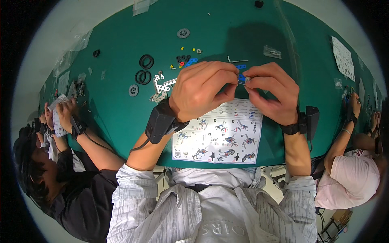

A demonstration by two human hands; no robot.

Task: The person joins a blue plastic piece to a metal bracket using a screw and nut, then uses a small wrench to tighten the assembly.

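Left hand (204,89) and right hand (272,94) both pinched on small blue-and-grey part (243,78), held above instruction sheet (219,139), green tabletop (121,109), black rubber rings (144,69) and white beams (162,87) just left, co-workers at both sides

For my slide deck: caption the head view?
Both hands pinch a small blue part above an instruction sheet on a green table.

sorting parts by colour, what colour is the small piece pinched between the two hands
Blue, with a pale grey bit at its tip; the small piece shows in the head view.
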